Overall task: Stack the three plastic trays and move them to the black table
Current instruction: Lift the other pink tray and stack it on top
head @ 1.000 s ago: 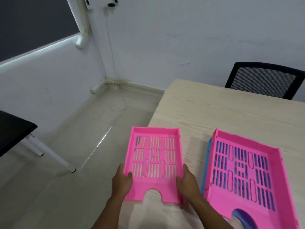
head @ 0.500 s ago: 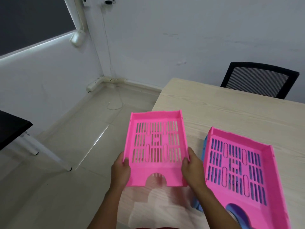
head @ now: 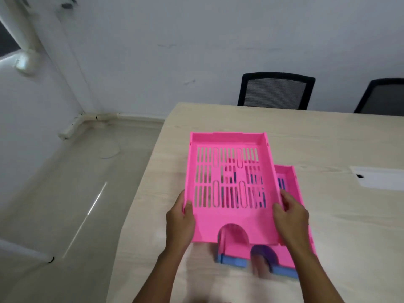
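While gripped — slotted pink plastic tray [head: 229,184], rectangular.

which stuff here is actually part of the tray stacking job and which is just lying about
Part of the job:
- pink tray in hand, gripped by the left hand and right hand
- second pink tray on the wooden table
- blue tray beneath it

Just lying about:
- two black chairs behind the table
- white plate set in the tabletop
- cable on the floor

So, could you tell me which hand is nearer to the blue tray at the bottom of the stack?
Right. The right hand is directly above the blue tray; the left hand is off its left side. Both grip the upper pink tray.
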A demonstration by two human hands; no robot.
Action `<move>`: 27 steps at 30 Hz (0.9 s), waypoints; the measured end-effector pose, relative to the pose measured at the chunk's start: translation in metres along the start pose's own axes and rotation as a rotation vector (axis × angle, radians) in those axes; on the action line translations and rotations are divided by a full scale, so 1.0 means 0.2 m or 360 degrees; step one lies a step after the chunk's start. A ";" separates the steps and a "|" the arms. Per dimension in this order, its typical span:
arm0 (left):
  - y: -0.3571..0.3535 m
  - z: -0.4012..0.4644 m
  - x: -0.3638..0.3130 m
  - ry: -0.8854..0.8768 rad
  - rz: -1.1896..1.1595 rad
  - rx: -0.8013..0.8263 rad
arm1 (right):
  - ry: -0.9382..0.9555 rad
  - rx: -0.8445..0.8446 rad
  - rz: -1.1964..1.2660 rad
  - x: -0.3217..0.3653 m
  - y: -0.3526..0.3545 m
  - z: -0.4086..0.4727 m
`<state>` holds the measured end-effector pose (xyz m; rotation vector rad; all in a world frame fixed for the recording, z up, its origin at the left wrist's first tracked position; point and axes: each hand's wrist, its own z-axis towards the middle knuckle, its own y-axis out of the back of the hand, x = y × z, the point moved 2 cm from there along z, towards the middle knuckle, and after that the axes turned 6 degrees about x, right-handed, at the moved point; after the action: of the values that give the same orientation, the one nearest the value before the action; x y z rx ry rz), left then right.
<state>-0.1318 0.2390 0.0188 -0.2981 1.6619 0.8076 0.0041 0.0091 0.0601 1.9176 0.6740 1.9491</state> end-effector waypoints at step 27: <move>-0.50 -0.16 -0.13 0.0072 0.0255 0.0173 | -0.0157 0.0027 0.0113 -0.43 0.39 0.07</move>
<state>-0.0889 0.1392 0.0109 -0.1089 1.7822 0.8306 0.0303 -0.1012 0.0290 2.0591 0.6052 1.8810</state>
